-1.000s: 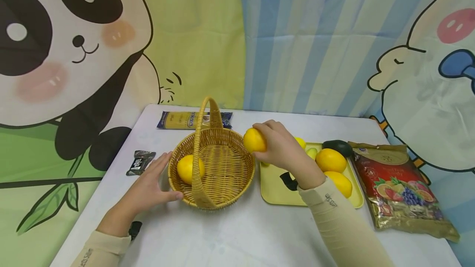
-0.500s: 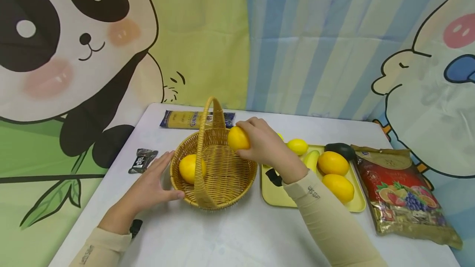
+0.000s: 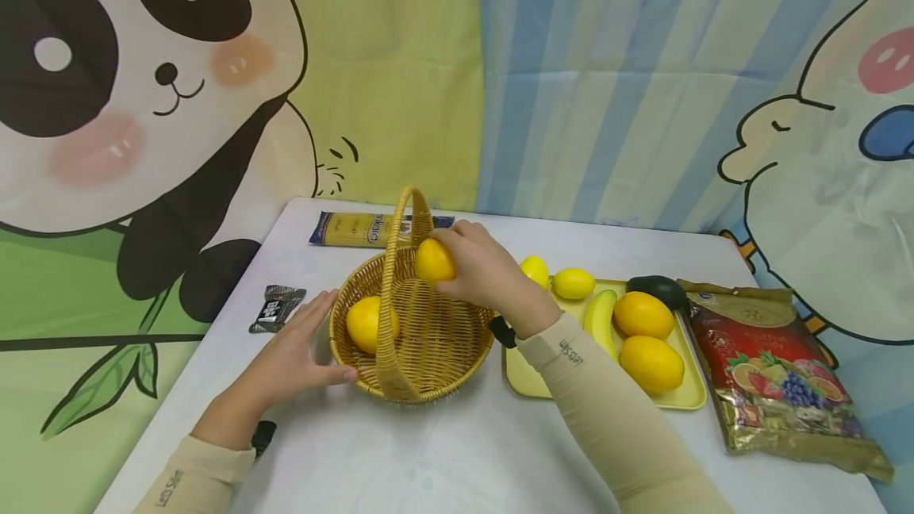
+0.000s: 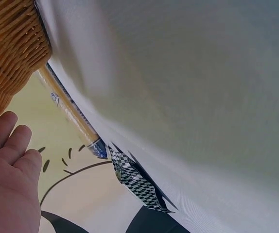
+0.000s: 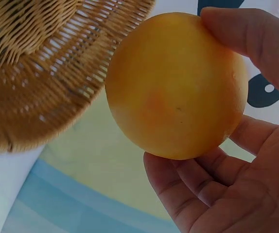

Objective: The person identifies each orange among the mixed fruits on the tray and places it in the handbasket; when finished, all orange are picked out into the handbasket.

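Note:
A round yellow-orange fruit [image 3: 435, 262] is pinched between thumb and fingers of my right hand [image 3: 477, 264], above the right part of the wicker basket [image 3: 428, 355]. In the right wrist view, the fruit [image 5: 176, 87] shows a smooth skin with a faint reddish blush, and the basket's woven wall is beside it. Another yellow fruit [image 3: 364, 324] lies inside the basket at the left, partly behind the tall handle [image 3: 389, 300]. My left hand [image 3: 286, 359] rests at the basket's left side with its fingers extended and thumb near the front rim; the left wrist view shows its fingertips by the weave.
Right of the basket is a yellow tray [image 3: 528, 379] with lemons [image 3: 574, 283], a banana [image 3: 601, 320], larger yellow fruits [image 3: 651, 363] and an avocado-like dark green item [image 3: 657, 290]. A candy bag [image 3: 781, 375], a pasta pack [image 3: 350, 229] and a small black packet [image 3: 277, 308] lie around.
My right hand has carried the yellow-orange fruit leftward, from the basket's right rim to over its inside. My left hand stays at the basket's side. The view has shifted slightly.

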The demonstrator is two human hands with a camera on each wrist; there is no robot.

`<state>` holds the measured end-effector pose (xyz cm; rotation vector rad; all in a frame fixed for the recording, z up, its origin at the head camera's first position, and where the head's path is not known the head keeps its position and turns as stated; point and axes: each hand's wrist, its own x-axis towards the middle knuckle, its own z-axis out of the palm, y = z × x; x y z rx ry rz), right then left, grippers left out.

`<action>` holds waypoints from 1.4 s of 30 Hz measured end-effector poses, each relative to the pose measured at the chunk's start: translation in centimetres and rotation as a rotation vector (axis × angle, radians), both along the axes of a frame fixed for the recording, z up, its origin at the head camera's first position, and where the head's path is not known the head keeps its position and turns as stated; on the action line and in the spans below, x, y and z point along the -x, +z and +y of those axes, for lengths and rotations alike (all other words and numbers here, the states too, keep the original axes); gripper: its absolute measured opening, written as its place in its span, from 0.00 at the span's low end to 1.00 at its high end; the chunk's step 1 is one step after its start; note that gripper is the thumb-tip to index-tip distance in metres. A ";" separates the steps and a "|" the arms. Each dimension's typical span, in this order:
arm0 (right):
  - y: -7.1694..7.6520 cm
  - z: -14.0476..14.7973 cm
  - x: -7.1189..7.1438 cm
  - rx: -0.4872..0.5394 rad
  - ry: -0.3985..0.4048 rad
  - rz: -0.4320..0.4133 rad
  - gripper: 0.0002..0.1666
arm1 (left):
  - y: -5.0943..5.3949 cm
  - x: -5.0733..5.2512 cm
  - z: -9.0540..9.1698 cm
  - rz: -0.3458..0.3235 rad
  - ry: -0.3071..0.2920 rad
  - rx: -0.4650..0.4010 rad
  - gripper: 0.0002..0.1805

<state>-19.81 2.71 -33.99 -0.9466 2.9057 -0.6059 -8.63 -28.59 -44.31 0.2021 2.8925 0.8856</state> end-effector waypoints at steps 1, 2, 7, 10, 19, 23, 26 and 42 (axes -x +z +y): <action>-0.1 -0.3 0.1 0.003 0.000 -0.005 0.45 | 0.0 0.0 0.0 0.000 0.000 -0.001 0.75; -0.1 -0.6 0.1 0.007 0.000 -0.010 0.45 | 0.0 0.0 0.0 0.000 0.000 -0.002 0.75; -0.6 -2.0 0.6 0.010 0.014 -0.016 0.45 | 0.1 -0.1 0.0 0.001 0.004 -0.004 0.75; -1.0 -2.9 0.9 -0.002 0.038 -0.019 0.46 | 0.0 -0.1 0.0 -0.004 0.010 0.005 0.75; -1.8 -4.9 1.3 -0.057 0.070 -0.042 0.43 | -0.2 -0.1 -0.1 0.002 0.011 0.007 0.74; -2.3 -5.4 1.4 -0.070 0.071 -0.055 0.35 | -0.2 0.0 -0.1 -0.004 0.014 0.007 0.75; -2.8 -5.6 1.5 -0.087 0.075 -0.057 0.33 | -0.1 -0.1 0.0 -0.014 0.021 0.004 0.75; -4.7 -7.0 2.1 -0.148 0.116 0.003 0.29 | -0.4 -0.1 -0.1 0.003 0.018 -0.014 0.74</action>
